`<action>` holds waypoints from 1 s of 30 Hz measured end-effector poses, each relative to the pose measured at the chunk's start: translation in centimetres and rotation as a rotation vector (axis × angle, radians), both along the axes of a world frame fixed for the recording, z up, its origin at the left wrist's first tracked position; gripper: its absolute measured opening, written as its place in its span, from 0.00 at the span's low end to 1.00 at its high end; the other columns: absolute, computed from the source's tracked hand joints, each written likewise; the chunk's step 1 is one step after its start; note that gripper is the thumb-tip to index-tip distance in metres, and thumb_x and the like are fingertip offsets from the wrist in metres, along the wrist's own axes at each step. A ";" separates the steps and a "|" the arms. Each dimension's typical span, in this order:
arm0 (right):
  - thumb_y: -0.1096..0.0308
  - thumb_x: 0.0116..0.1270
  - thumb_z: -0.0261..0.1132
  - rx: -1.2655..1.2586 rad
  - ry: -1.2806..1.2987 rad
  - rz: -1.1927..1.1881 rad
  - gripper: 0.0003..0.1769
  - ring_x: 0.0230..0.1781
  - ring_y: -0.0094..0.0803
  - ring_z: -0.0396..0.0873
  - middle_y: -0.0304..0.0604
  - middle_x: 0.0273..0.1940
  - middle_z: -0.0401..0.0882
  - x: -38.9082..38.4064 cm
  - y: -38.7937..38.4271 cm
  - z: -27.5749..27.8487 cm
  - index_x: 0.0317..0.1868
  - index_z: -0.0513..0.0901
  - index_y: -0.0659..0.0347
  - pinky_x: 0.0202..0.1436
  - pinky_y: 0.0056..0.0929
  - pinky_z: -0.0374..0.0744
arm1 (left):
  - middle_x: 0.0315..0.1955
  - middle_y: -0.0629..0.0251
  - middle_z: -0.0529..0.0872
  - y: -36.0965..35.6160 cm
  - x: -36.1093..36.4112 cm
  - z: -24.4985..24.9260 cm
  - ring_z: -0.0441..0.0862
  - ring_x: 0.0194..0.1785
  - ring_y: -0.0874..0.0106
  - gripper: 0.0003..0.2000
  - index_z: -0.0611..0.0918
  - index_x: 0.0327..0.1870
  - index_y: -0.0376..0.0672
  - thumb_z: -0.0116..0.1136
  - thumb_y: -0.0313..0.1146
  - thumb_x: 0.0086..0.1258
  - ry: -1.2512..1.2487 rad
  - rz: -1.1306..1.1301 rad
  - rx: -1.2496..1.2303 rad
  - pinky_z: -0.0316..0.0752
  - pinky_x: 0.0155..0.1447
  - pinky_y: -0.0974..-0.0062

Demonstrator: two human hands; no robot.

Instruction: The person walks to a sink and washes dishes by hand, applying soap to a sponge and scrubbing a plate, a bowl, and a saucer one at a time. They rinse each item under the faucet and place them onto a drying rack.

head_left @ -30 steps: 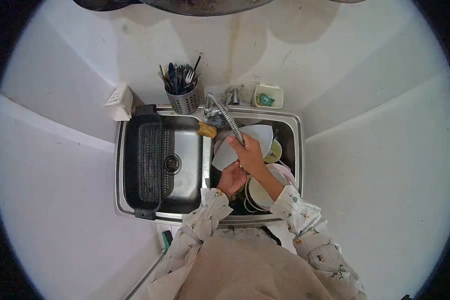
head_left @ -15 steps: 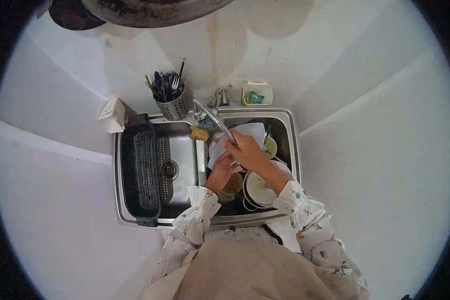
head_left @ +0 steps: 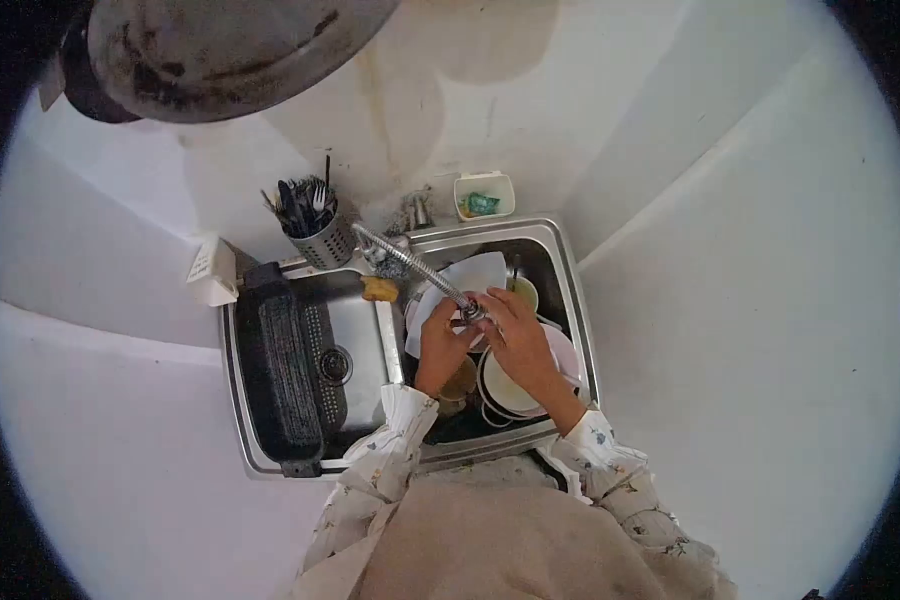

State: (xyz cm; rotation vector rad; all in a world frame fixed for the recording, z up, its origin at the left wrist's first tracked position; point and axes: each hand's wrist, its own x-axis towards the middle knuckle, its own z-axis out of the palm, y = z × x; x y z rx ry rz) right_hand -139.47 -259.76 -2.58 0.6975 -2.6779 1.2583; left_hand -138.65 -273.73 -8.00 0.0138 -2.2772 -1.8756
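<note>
Both hands meet over the right sink basin at the end of a flexible metal faucet [head_left: 410,260]. My left hand [head_left: 442,348] is closed on the spout end from the left, its fingers bent. From the right, my right hand [head_left: 520,345] closes its fingers round the same end; the fingertips of both hands nearly touch. Below lie white plates [head_left: 482,270], a white pot [head_left: 505,388] directly under my right hand, a brownish bowl [head_left: 458,385] and a pale green bowl [head_left: 524,292]. Part of these dishes is hidden by the hands.
A black rectangular pan [head_left: 288,370] stands in the left basin [head_left: 360,340]. On the divider sits a yellow sponge [head_left: 379,289]. Behind the sink are a cutlery holder [head_left: 324,243], a white tub [head_left: 486,196] and a white carton [head_left: 213,272]. A large dark pan [head_left: 230,60] hangs upper left.
My right hand has shifted from higher on the hose to the spout end. My left hand has come up beside it on that end. The camera view has tilted slightly.
</note>
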 end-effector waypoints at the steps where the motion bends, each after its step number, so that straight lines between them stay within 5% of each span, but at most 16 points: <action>1: 0.73 0.60 0.60 -0.008 0.009 -0.052 0.19 0.52 0.48 0.71 0.50 0.51 0.73 0.0 0.2 0.3 0.53 0.74 0.59 0.57 0.41 0.69 | 0.36 0.58 0.82 0.6 -0.5 0.7 0.81 0.39 0.66 0.18 0.78 0.47 0.39 0.66 0.26 0.54 0.043 0.036 0.012 0.76 0.45 0.72; 5: 0.69 0.63 0.60 -0.005 0.108 -0.121 0.15 0.51 0.46 0.73 0.50 0.50 0.74 0.7 3.4 0.2 0.51 0.76 0.59 0.53 0.37 0.73 | 0.36 0.58 0.82 2.6 -3.3 0.6 0.81 0.38 0.67 0.17 0.78 0.46 0.38 0.67 0.27 0.55 0.053 0.097 0.032 0.77 0.43 0.72; 7: 0.72 0.61 0.60 -0.031 0.013 -0.192 0.14 0.50 0.47 0.74 0.49 0.49 0.76 1.5 5.4 0.5 0.48 0.77 0.60 0.55 0.38 0.72 | 0.37 0.58 0.81 3.5 -4.8 0.9 0.80 0.39 0.69 0.16 0.78 0.45 0.38 0.67 0.29 0.56 0.120 0.236 -0.153 0.77 0.41 0.73; 9: 0.73 0.61 0.60 -0.019 -0.013 -0.228 0.12 0.49 0.45 0.74 0.48 0.47 0.77 2.2 7.4 0.8 0.45 0.79 0.61 0.54 0.39 0.72 | 0.37 0.58 0.81 4.4 -7.0 0.6 0.79 0.38 0.68 0.16 0.79 0.44 0.38 0.68 0.30 0.55 0.160 0.227 0.075 0.75 0.39 0.73; 11: 0.73 0.61 0.60 0.006 0.045 -0.280 0.11 0.47 0.46 0.75 0.49 0.45 0.78 3.5 9.5 -0.1 0.44 0.79 0.62 0.53 0.40 0.72 | 0.37 0.58 0.80 4.9 -9.1 0.7 0.76 0.36 0.67 0.17 0.78 0.44 0.38 0.68 0.30 0.54 0.223 0.370 -0.146 0.72 0.38 0.73; 13: 0.73 0.61 0.60 -0.023 0.006 -0.341 0.10 0.45 0.47 0.76 0.50 0.45 0.78 4.9 11.2 -1.0 0.44 0.80 0.62 0.52 0.39 0.73 | 0.38 0.58 0.80 4.9 -11.8 -0.9 0.75 0.35 0.66 0.17 0.79 0.44 0.38 0.68 0.29 0.54 0.178 0.382 -0.056 0.70 0.39 0.72; 15: 0.73 0.61 0.60 -0.052 -0.033 -0.397 0.10 0.44 0.48 0.76 0.50 0.45 0.78 6.0 12.5 -1.5 0.43 0.80 0.62 0.51 0.39 0.74 | 0.40 0.58 0.80 4.7 -13.4 -0.8 0.74 0.36 0.65 0.17 0.78 0.45 0.37 0.67 0.29 0.55 0.407 0.483 -0.220 0.70 0.39 0.72; 17: 0.76 0.61 0.60 0.011 -0.069 -0.478 0.08 0.38 0.37 0.78 0.48 0.41 0.79 6.7 13.5 -1.8 0.42 0.80 0.64 0.42 0.28 0.77 | 0.42 0.56 0.80 4.6 -14.8 -1.8 0.75 0.40 0.63 0.17 0.77 0.46 0.36 0.65 0.31 0.57 0.376 0.461 -0.118 0.71 0.44 0.69; 20: 0.76 0.61 0.60 -0.082 -0.116 -0.531 0.08 0.38 0.36 0.78 0.47 0.39 0.79 7.1 14.1 -1.9 0.41 0.81 0.64 0.41 0.28 0.77 | 0.45 0.53 0.79 3.4 -16.2 -2.1 0.75 0.50 0.57 0.17 0.76 0.45 0.36 0.64 0.34 0.58 0.271 0.429 -0.208 0.66 0.57 0.64; 30: 0.75 0.60 0.60 -0.095 -0.163 -0.467 0.09 0.40 0.43 0.78 0.49 0.42 0.78 5.2 13.6 -1.9 0.42 0.80 0.62 0.44 0.33 0.76 | 0.44 0.54 0.79 2.9 -16.8 -0.8 0.74 0.51 0.57 0.16 0.76 0.44 0.36 0.65 0.34 0.58 0.367 0.468 -0.395 0.66 0.58 0.64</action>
